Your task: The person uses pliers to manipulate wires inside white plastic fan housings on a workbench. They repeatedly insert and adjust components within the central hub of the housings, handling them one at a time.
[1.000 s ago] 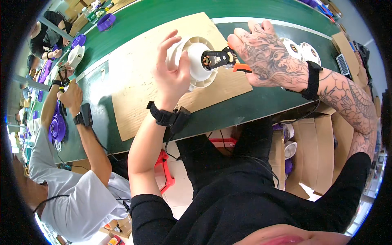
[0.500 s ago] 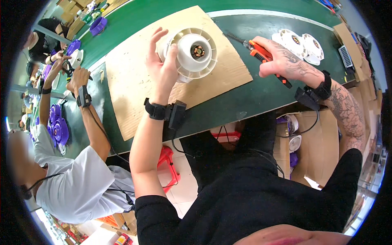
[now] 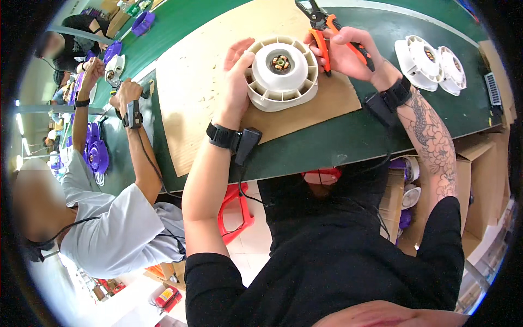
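A round white plastic motor housing (image 3: 279, 84), ribbed around its rim, stands over the cardboard sheet (image 3: 201, 103); copper windings show in its central opening. My left hand (image 3: 235, 82) grips its left side, thumb on the upper edge and fingers behind. In my right hand (image 3: 348, 53) is a pair of wire-stripping pliers (image 3: 318, 17) with orange and black handles spread apart and black jaws pointing away from me. The fingertips of that hand are close to the housing's right rim; whether they touch it I cannot tell.
Two similar white housings (image 3: 418, 62) stand at the right on the green table (image 3: 376, 128). An open cardboard box (image 3: 463, 180) with white and purple parts is below the table edge. At left, a co-worker's hands (image 3: 126, 94) work with a tool beside purple housings (image 3: 97, 155).
My right hand has brought the pliers leftward to the housing, their jaws swinging farther from me. The housing now faces up more squarely. My view has shifted slightly.
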The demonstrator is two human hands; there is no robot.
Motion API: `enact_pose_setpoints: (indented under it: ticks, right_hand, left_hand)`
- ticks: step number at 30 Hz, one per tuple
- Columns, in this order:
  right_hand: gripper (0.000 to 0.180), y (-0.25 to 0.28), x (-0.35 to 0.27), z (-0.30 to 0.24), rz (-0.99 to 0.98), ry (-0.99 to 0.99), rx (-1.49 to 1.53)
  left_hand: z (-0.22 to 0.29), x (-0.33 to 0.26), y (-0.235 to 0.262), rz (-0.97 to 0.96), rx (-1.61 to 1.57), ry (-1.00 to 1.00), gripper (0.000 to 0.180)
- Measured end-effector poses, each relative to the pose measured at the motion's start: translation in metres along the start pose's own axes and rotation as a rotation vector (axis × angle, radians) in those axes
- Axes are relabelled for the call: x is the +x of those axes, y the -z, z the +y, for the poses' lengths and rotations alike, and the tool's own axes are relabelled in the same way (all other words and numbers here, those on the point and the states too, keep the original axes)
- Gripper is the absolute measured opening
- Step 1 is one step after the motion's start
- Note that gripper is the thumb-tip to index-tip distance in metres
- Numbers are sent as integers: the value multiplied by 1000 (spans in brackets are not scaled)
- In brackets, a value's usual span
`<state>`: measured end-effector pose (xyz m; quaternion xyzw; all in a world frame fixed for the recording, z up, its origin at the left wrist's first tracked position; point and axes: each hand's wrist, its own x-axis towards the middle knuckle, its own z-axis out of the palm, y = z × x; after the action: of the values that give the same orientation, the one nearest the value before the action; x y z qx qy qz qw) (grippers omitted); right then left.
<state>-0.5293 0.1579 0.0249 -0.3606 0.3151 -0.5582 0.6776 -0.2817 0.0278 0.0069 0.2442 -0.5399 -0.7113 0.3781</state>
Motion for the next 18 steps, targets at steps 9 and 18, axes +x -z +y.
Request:
enact_pose_setpoints:
  ticks: [9, 18]
  right_hand:
    - [71, 12, -10, 14, -49, 40, 129]
    - [55, 5, -14, 18, 4, 92, 248]
  left_hand:
    - [3, 0, 3, -3, 128, 132, 39]
    - [1, 1, 0, 8, 63, 130, 33]
